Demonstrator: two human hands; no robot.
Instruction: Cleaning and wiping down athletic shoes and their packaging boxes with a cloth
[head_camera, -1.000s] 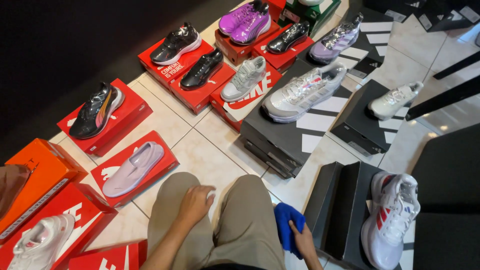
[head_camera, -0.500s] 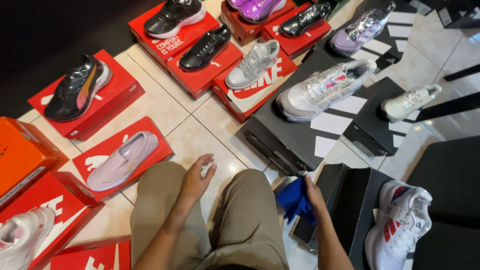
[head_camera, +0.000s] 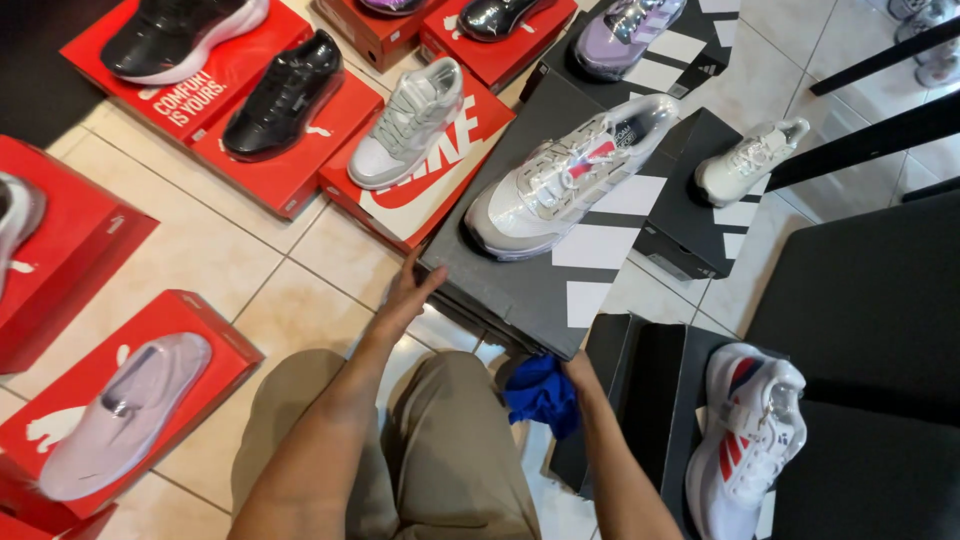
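Observation:
My left hand (head_camera: 409, 291) reaches forward with fingers extended and touches the near left corner of a black shoe box (head_camera: 520, 270). On that box lies a white and grey sneaker (head_camera: 565, 175) wrapped in clear film. My right hand (head_camera: 578, 372) is closed on a crumpled blue cloth (head_camera: 541, 393), held just below the box's near edge, above my right knee. My legs in khaki trousers (head_camera: 440, 450) fill the bottom middle.
Red shoe boxes with sneakers lie on the tiled floor: a pale lilac shoe (head_camera: 125, 412) at the left, a black shoe (head_camera: 283, 92) and a grey shoe (head_camera: 408, 122) further off. A white shoe with red and blue stripes (head_camera: 752, 435) sits at the right on black boxes.
My left hand left my knee and stretched forward to the black box's corner. The view moved closer to the boxes. My right hand kept hold of the blue cloth.

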